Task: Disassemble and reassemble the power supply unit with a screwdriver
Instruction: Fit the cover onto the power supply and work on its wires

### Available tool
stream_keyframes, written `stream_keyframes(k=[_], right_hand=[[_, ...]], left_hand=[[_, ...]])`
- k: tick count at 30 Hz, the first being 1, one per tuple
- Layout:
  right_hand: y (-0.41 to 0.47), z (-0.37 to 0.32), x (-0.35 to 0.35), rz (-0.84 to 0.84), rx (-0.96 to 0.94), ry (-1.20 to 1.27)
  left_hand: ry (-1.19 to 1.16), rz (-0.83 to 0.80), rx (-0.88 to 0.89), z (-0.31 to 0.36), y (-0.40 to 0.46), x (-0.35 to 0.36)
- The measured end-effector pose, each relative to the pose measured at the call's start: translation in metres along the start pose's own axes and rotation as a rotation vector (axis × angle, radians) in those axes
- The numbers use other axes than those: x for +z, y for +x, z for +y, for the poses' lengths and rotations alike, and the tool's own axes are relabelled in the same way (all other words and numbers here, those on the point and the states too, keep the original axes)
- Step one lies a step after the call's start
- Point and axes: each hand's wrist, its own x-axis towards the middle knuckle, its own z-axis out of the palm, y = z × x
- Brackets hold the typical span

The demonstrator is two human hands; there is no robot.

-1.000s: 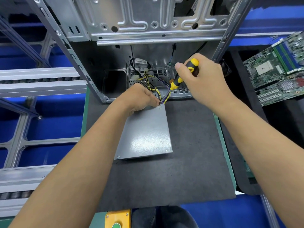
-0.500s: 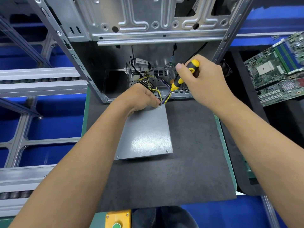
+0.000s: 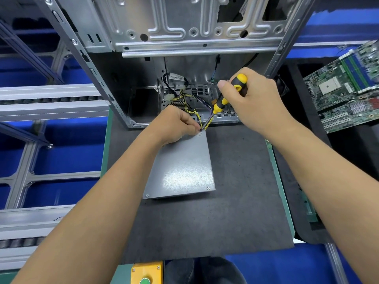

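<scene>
A grey metal power supply unit lies flat on the dark mat, its yellow and black cables trailing into the open computer case behind it. My right hand grips the black and yellow screwdriver, whose tip meets the unit's far right corner. My left hand rests on that far corner with curled fingers, pinching at the spot where the tip sits. What the fingers pinch is too small to tell. Two screws show at the unit's near corners.
A green motherboard lies on a black pad to the right. Aluminium roller rails run along the left over blue bins. A yellow box with a green button sits at the near edge.
The right hand and screwdriver handle have shifted very slightly; the tip stays at the same corner. The left hand has kept its place.
</scene>
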Motion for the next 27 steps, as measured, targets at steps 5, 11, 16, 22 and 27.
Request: stream_keyframes(k=[5, 11, 16, 22, 27], right_hand=[[0.0, -0.002, -0.001, -0.002, -0.012, -0.005], [-0.001, -0.002, -0.008, -0.037, -0.016, -0.054], [0.0, -0.015, -0.016, -0.105, -0.144, -0.292], [0.013, -0.039, -0.026, -0.38, -0.064, -0.472], [0.012, -0.058, -0.017, -0.322, -0.098, -0.685]], left_hand=[[0.053, 0.071, 0.077, -0.005, -0.006, 0.005], [0.062, 0.119, 0.111, -0.006, -0.007, 0.01], [0.084, 0.139, 0.16, -0.008, -0.009, 0.011], [0.088, 0.152, 0.201, -0.011, -0.011, 0.013], [0.122, 0.174, 0.218, -0.014, -0.016, 0.015]])
